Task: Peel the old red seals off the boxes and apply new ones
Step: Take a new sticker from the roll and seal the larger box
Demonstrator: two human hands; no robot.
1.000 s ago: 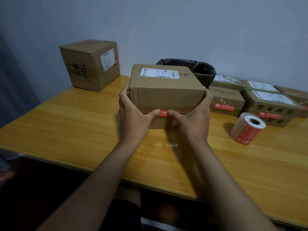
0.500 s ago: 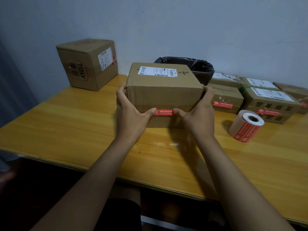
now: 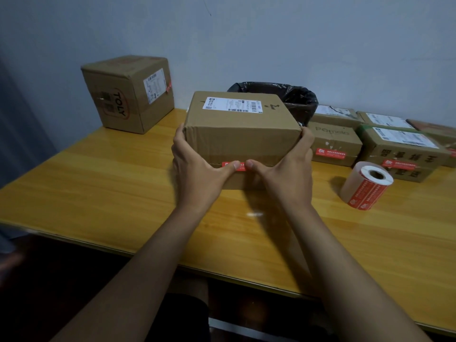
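Cardboard fills the far left of the wooden table (image 3: 98,193): a tall box marked TOLY (image 3: 128,95) stands by the wall with a white label on its right face; toward the middle, the left hand (image 3: 197,166) grips the left end of a brown box (image 3: 241,134), fingers wrapped round its far corner and thumb pressed flat on the red seal (image 3: 240,166) that runs along the seam of the near face; the right hand (image 3: 286,174) grips the right end the same way, its thumb on the seal just beside the other thumb; a white shipping label lies on top of this box; behind it sits a bin lined with a black bag (image 3: 296,99); to the right, several lower boxes (image 3: 335,144) are packed close together at the far edge, two of them with red seals on their near faces; nearer than these, a roll of red seals (image 3: 365,186) lies tilted on the table.
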